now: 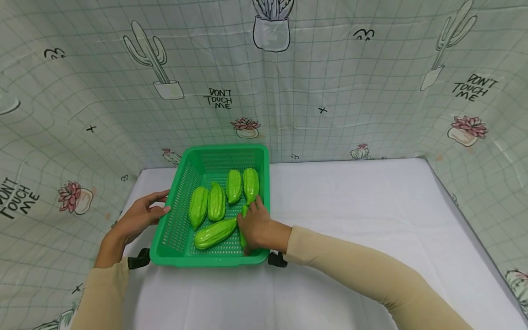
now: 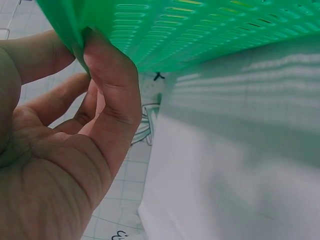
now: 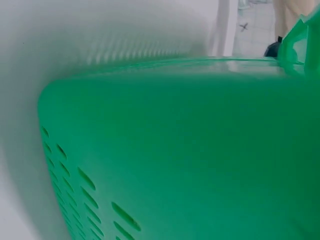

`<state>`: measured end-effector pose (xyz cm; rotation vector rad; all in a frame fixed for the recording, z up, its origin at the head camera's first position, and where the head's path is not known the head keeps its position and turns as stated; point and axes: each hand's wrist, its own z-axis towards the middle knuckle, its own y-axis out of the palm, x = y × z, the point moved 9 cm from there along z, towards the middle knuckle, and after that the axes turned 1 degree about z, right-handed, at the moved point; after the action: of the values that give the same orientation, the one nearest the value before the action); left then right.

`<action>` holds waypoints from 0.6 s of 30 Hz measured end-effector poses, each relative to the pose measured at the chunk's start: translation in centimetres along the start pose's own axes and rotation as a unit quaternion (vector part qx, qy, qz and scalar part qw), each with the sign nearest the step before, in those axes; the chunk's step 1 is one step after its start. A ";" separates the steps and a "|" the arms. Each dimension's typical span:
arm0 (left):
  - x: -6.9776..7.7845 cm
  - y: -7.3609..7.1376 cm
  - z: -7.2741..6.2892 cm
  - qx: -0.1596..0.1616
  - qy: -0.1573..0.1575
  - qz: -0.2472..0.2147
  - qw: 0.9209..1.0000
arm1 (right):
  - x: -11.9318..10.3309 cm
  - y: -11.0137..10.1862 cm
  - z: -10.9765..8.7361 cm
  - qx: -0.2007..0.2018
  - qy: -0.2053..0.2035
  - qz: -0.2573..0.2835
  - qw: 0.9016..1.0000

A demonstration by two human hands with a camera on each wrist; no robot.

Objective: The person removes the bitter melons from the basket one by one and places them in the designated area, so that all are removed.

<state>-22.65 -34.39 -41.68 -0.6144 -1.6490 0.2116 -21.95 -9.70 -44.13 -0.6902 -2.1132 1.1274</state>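
Note:
A green plastic basket [image 1: 167, 238] with slotted walls stands on the white-covered table, several green ridged gourds inside it. My left hand [image 1: 138, 217] is at its left side; in the left wrist view the fingers [image 2: 112, 80] pinch the basket's rim [image 2: 65, 25]. Inside the front right corner, my right hand [image 1: 257, 227] grips a green ridged gourd [image 1: 243, 238], which is partly hidden under the palm. A lying gourd [image 1: 215, 233] points its narrow end at that hand. The right wrist view is mostly filled by the basket's wall [image 3: 175, 140], with the hand out of sight.
Two gourds stand side by side at the basket's left, among them one gourd [image 1: 199, 207]; two more lie near its back right, including another gourd [image 1: 233, 186]. The white table [image 1: 350, 206] extends to the right. A printed cloth [image 1: 313, 82] hangs behind and on both sides.

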 end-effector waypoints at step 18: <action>0.0 0.0 -0.1 0.000 -0.005 -0.003 1.000 | 0.7 -2.1 -1.6 0.076 -0.025 0.077 0.994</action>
<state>-22.58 -34.41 -41.68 -0.6094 -1.6614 0.2098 -21.56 -9.41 -41.48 -0.7710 -2.0171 1.3861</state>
